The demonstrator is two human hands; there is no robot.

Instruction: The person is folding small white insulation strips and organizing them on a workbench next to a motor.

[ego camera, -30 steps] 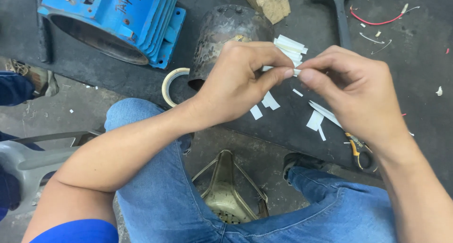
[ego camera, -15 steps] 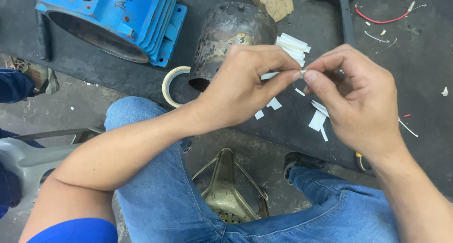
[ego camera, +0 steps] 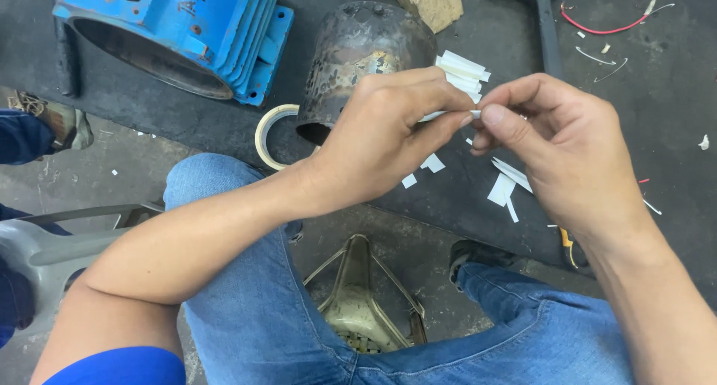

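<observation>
Head view: left hand and right hand meet fingertip to fingertip, both pinched tight on a thin white strip; cut white scraps lie just below the fingers.

I see even, fairly bright, diffuse light from above with only soft shadows under the left hand and right hand, a dull sheen on the dark metal cover, no harsh glare, sharp focus throughout, and mild wide-angle stretch toward the edges.
</observation>
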